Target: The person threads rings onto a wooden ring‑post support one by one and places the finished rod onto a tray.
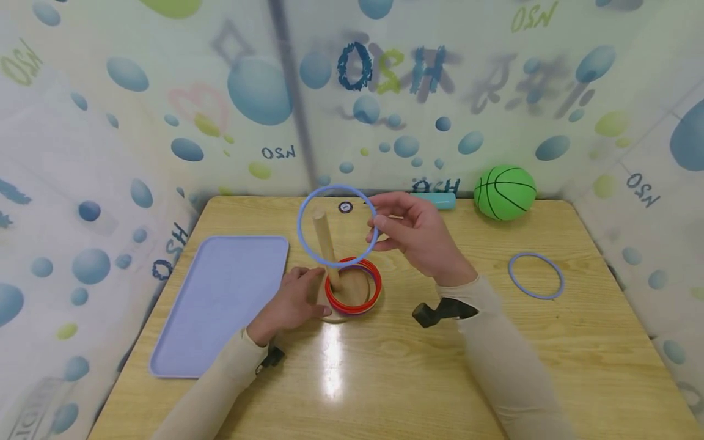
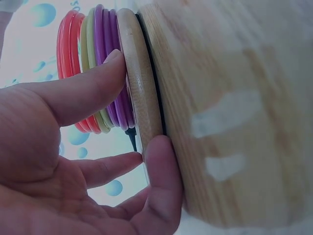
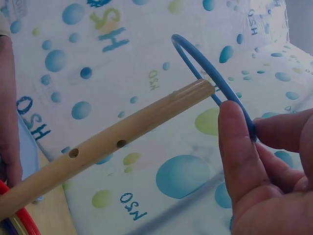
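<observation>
My right hand [image 1: 420,235] pinches a blue ring [image 1: 299,223] between thumb and fingers. It holds the ring tilted at the top of a wooden peg [image 1: 326,244]; in the right wrist view the peg's tip [image 3: 208,88] lies at the ring's opening, and I cannot tell whether it passes through. Red rings [image 1: 379,287] lie stacked around the peg's foot, with yellow-green rings and purple rings [image 2: 110,29] beneath them. My left hand [image 1: 288,302] grips the edge of the round wooden base [image 2: 142,73], its thumb beside the purple rings.
Left of the stand lies a light-blue tray [image 1: 220,305]. Another blue ring [image 1: 536,296] lies flat on the table [image 1: 418,391] at the right. A green ball [image 1: 505,192], a turquoise cylinder [image 1: 442,201] and a small dark round piece [image 1: 345,207] are along the back.
</observation>
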`<action>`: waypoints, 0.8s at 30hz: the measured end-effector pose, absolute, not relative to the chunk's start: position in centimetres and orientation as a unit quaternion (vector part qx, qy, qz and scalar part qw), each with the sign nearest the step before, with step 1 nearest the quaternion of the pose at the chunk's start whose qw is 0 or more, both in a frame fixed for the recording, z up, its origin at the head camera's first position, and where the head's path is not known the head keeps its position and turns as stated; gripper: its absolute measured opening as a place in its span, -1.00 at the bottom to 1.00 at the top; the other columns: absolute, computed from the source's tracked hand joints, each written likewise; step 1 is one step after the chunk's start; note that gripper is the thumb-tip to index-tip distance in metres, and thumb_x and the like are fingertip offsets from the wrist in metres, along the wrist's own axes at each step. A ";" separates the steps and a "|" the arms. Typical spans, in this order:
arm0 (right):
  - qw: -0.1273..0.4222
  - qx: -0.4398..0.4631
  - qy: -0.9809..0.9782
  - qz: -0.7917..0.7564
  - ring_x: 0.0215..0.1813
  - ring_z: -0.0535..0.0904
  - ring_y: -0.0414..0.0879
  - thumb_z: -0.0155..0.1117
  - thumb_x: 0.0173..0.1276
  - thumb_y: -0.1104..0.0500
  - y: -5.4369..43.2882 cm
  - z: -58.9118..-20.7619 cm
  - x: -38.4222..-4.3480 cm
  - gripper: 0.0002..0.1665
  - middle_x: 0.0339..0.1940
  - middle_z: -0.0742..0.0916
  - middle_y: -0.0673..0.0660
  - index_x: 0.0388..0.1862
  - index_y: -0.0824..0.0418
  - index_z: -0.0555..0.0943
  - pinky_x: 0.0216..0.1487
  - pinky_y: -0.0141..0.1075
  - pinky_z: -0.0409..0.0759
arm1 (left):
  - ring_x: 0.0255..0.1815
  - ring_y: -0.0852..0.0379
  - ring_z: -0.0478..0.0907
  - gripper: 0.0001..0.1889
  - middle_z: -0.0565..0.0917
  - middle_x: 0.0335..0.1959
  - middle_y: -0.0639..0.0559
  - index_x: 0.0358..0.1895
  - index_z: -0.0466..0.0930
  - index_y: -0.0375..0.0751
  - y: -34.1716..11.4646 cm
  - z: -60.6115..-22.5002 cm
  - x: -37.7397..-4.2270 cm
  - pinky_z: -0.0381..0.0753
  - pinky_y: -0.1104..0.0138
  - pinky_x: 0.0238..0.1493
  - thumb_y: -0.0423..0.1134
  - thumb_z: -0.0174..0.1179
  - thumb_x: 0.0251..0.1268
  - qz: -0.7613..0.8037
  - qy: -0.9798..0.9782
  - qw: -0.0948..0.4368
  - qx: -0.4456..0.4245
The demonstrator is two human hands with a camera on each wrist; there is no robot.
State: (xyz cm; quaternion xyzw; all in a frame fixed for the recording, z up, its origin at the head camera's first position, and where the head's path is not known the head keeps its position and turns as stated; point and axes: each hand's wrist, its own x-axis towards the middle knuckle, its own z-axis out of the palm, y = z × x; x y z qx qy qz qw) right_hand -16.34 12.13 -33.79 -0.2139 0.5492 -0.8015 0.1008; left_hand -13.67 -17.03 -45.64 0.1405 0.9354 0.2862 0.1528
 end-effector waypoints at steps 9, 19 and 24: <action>0.134 -0.156 0.529 -0.823 -0.25 0.80 -0.10 0.15 0.55 0.45 9.9 -36.0 -17.2 -0.68 -0.23 0.76 0.08 0.12 0.19 0.68 -0.19 -0.26 0.82 | 0.51 -0.38 0.25 -0.05 0.37 0.47 -0.41 0.62 0.29 -0.24 -16.9 -45.3 -13.6 0.37 -0.22 0.46 -0.07 0.57 0.21 0.291 0.933 0.160 0.138; 0.162 -0.099 0.581 -0.792 -0.24 0.78 -0.12 0.19 0.55 0.44 9.6 -39.1 -17.3 -0.65 -0.23 0.73 0.06 0.27 0.39 0.56 -0.15 -0.17 0.83 | 0.51 -0.35 0.25 -0.03 0.45 0.45 -0.38 0.63 0.29 -0.20 -16.8 -45.4 -13.7 0.35 -0.24 0.47 -0.08 0.58 0.19 0.279 0.938 0.151 0.143; 0.178 -0.076 0.612 -0.767 -0.16 0.78 -0.07 0.22 0.57 0.39 9.8 -40.4 -17.2 -0.57 -0.17 0.71 0.10 0.35 0.44 0.51 -0.15 -0.19 0.82 | 0.53 -0.34 0.22 -0.04 0.41 0.50 -0.37 0.62 0.29 -0.26 -16.8 -45.5 -13.7 0.34 -0.24 0.48 -0.06 0.57 0.20 0.282 0.936 0.158 0.137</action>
